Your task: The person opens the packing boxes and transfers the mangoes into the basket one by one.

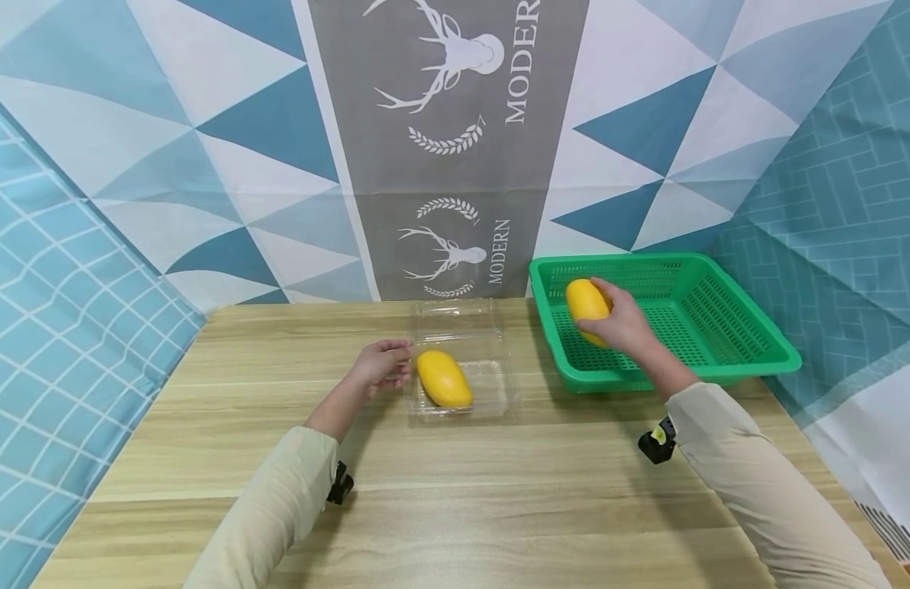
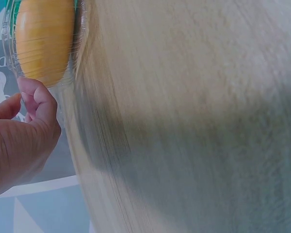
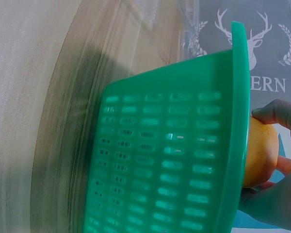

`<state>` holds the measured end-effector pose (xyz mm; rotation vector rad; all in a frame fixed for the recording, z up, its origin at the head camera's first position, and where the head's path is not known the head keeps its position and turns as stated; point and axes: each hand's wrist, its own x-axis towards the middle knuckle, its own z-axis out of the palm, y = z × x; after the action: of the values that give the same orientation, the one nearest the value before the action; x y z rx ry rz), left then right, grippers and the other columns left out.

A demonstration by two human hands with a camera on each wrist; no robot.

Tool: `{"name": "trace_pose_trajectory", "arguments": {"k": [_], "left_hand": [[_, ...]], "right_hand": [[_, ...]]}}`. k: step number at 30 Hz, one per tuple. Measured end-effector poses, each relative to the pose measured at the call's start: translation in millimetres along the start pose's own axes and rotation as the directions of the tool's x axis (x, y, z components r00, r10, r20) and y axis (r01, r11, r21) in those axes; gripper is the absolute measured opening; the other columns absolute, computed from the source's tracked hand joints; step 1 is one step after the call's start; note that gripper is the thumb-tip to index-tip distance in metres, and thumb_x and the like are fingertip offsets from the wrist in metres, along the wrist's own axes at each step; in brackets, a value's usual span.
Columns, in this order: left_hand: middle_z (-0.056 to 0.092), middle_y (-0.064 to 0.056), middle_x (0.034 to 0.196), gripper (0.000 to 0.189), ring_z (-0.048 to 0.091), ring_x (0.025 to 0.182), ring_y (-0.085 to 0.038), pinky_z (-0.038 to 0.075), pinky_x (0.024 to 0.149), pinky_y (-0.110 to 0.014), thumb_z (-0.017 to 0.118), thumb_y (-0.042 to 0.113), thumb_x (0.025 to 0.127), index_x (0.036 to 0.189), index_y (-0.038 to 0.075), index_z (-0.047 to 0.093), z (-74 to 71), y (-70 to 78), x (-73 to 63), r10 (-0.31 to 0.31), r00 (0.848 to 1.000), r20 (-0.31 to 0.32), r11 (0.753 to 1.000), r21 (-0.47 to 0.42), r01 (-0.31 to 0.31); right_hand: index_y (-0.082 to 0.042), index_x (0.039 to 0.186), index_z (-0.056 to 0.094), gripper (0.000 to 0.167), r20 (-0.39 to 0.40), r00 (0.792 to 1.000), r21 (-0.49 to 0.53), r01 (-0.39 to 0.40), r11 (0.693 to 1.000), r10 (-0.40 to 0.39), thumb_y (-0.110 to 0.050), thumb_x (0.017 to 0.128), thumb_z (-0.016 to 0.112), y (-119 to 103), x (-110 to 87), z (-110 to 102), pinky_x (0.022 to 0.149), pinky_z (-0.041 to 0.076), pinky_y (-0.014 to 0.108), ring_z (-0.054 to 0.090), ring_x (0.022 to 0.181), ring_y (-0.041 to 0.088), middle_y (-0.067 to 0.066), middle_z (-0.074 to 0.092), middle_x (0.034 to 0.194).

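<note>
In the head view a yellow mango (image 1: 444, 379) lies in a clear plastic box (image 1: 491, 384) with its lid (image 1: 455, 317) folded back. My left hand (image 1: 384, 366) is at the left edge of this box, fingers curled; in the left wrist view, thumb and forefinger appear to pinch its rim beside the mango (image 2: 44, 41). To the right, my right hand (image 1: 622, 323) grips a second yellow mango (image 1: 587, 303) over the left part of a green basket (image 1: 719, 370). The basket wall (image 3: 169, 141) hides part of that mango (image 3: 262, 153) in the right wrist view.
Box and basket stand toward the back of a wooden table (image 1: 499, 499), with the basket at the right. A patterned cloth backdrop (image 1: 455, 164) rises right behind them, and blue tiled cloth (image 1: 65, 327) flanks the left side.
</note>
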<state>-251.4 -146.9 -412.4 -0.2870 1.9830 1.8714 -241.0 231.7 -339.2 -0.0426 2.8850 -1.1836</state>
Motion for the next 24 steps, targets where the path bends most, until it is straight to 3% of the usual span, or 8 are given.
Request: {"name": "trace_pose_trajectory", "arguments": {"k": [24], "left_hand": [[0.056,-0.004,0.082,0.04,0.055,0.063,-0.009,0.05,0.053,-0.018,0.053,0.017,0.096,0.133,0.004,0.045,2.3,0.7,1.1,-0.01,1.0,-0.025,1.0,0.007,0.01]], "right_hand": [[-0.007,0.15,0.016,0.078,-0.02,0.999,-0.04,-0.032,0.999,0.031,-0.018,0.087,0.061,18.7,1.5,-6.1,0.086,0.046,0.056,0.038,0.117,0.046,0.031,0.023,0.145]]}}
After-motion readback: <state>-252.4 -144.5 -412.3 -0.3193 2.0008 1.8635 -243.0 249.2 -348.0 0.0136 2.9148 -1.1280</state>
